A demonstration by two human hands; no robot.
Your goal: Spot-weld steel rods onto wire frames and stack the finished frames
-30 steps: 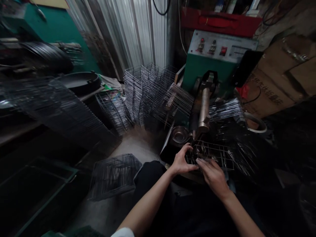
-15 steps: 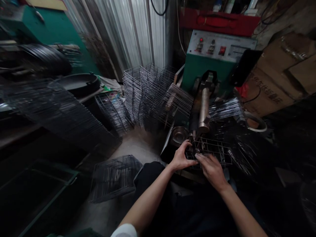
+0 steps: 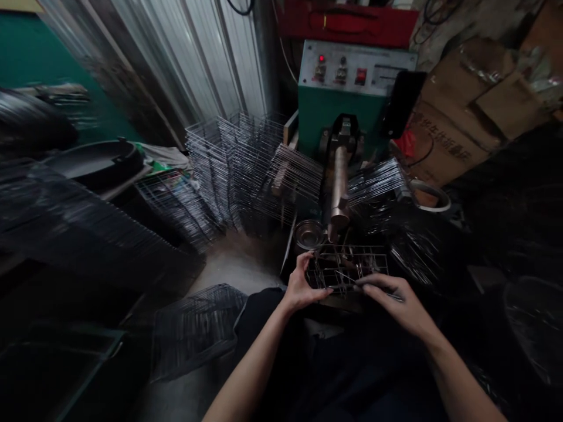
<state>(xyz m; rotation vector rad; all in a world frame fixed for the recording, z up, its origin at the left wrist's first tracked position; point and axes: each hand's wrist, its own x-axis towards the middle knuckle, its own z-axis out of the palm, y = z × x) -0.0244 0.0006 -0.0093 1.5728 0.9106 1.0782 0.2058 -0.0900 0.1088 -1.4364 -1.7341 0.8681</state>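
A small wire grid panel (image 3: 373, 258) lies under the tip of the machine's metal arm (image 3: 339, 193). My left hand (image 3: 301, 288) grips the grid's left end, fingers at the far corner and thumb along the near edge. To the right of it, my right hand (image 3: 402, 302) is closed, with thumb and forefinger pinching a thin metal wire (image 3: 345, 278) over the near side of the grid. The rest of that hand's fingers are curled and partly hidden. A small round metal dish (image 3: 309, 234) sits just beyond my left hand.
Stacked wire grids (image 3: 229, 170) stand left of the green machine (image 3: 316, 111), and more wire panels (image 3: 197, 328) are beside my knee. Bundled wires (image 3: 378, 181) lie right of the metal arm. Cardboard boxes (image 3: 453, 146) and a phone-like black slab (image 3: 402, 102) are at the right.
The view has swung right, so the surroundings sit further left. My right hand has drawn away from my left hand, to the right, and a thin wire now shows in its fingers.
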